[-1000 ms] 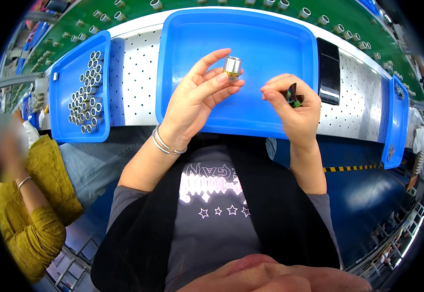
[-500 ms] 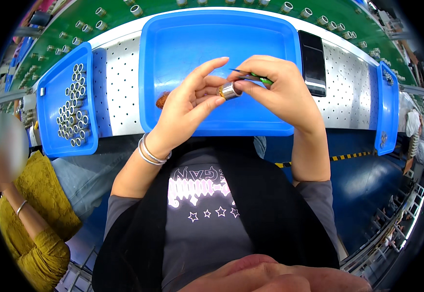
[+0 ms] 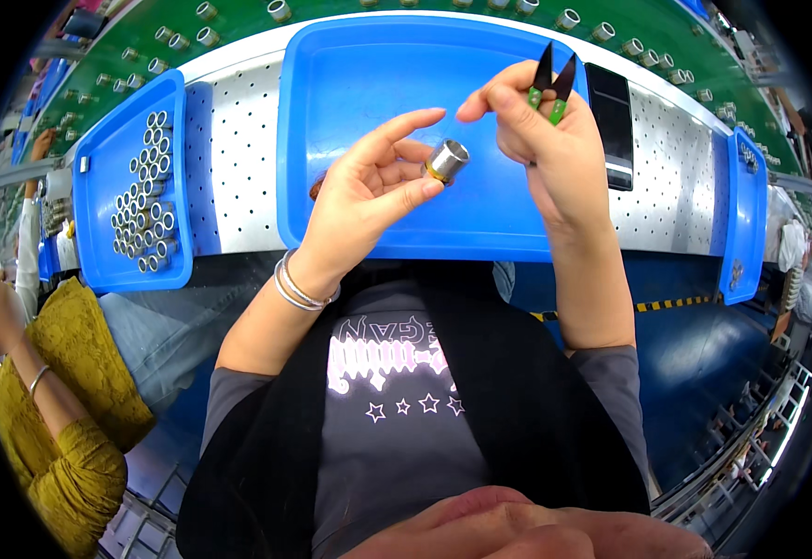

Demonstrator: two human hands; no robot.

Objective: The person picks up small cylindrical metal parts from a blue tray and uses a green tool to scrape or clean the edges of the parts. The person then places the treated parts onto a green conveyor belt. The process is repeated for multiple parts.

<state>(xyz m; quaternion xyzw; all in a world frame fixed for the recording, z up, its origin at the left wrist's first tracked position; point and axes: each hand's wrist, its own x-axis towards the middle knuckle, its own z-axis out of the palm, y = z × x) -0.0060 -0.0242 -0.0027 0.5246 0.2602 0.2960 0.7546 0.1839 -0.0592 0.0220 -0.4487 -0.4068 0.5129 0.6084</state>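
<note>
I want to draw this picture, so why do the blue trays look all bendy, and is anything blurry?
In the head view the fisheye lens curves straight edges, so the big blue tray and the side tray bow toward the black round rim. The left hand, the metal cylinder and the right hand look sharp; the person in yellow at the left edge is blurred.

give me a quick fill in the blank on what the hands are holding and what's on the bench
1. The left hand holds a small metal ____ at its fingertips.
2. The right hand holds snips with ____ handles, blades pointing up.
3. Both hands are above the big ____ tray in the middle.
4. The smaller tray full of metal rings lies to the person's ____.

Missing words: cylinder; green; blue; left
</note>
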